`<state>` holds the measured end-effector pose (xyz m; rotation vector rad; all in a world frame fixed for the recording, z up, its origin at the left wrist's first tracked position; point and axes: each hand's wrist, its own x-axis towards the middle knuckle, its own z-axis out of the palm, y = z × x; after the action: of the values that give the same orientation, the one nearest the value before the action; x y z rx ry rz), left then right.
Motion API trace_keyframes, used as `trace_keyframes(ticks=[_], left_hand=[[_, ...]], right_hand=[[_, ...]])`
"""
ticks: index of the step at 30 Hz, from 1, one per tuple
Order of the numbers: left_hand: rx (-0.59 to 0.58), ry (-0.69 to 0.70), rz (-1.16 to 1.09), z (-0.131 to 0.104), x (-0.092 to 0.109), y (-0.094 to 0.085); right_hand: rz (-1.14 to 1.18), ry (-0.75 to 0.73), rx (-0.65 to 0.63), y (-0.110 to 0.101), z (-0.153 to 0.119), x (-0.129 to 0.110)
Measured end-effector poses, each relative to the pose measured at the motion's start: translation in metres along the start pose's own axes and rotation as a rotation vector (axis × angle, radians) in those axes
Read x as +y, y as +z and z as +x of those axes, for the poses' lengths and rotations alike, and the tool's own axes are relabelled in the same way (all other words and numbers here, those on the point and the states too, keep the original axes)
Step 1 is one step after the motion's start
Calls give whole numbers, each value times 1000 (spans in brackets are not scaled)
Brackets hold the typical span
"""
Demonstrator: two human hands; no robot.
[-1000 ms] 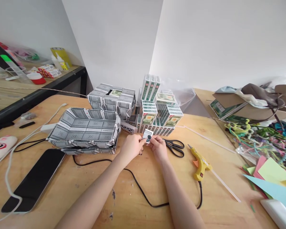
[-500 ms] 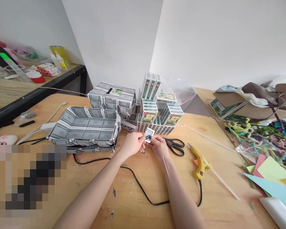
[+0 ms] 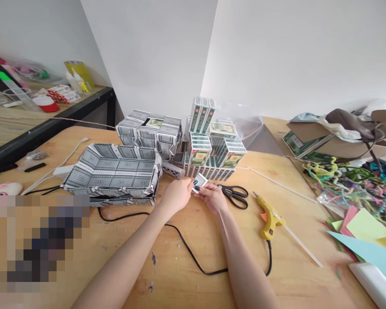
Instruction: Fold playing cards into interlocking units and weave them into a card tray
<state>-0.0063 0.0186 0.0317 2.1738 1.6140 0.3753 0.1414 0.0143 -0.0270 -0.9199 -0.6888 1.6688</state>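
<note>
Between my two hands is a small playing card (image 3: 200, 178) with a grey patterned back, held above the table in front of the stacked card boxes. My right hand (image 3: 215, 198) pinches its lower right part between thumb and fingers. Closed at the card's left edge is my left hand (image 3: 176, 195); its fingertips are partly hidden. To the left sits an open tray made of playing cards (image 3: 116, 165), with a closed box built of the same cards (image 3: 156, 128) behind it. Black-handled scissors (image 3: 236, 195) lie just right of my right hand.
Boxed card decks (image 3: 201, 150) are piled at the back. A yellow glue gun (image 3: 270, 219) with a clear glue stick lies on the right, its black cord crossing the table (image 3: 167, 274). Further right are pipe cleaners (image 3: 357, 180), coloured paper (image 3: 369, 227) and a cardboard box (image 3: 337, 146).
The card has tilted and moved slightly left in my right hand. My left hand has turned, its lower fingers now tucked out of sight. The view has shifted a little.
</note>
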Motion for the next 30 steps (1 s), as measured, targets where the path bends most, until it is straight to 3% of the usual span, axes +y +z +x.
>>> trace_keyframes(ticks=[9, 18, 30], left_hand=[[-21, 55, -47, 4, -7, 6], [132, -21, -117, 0, -2, 1], [97, 3, -193, 3, -3, 1]], right_hand=[[-11, -28, 31, 3, 2, 3], [-79, -30, 89, 6, 1, 4], [-127, -31, 114, 6, 2, 6]])
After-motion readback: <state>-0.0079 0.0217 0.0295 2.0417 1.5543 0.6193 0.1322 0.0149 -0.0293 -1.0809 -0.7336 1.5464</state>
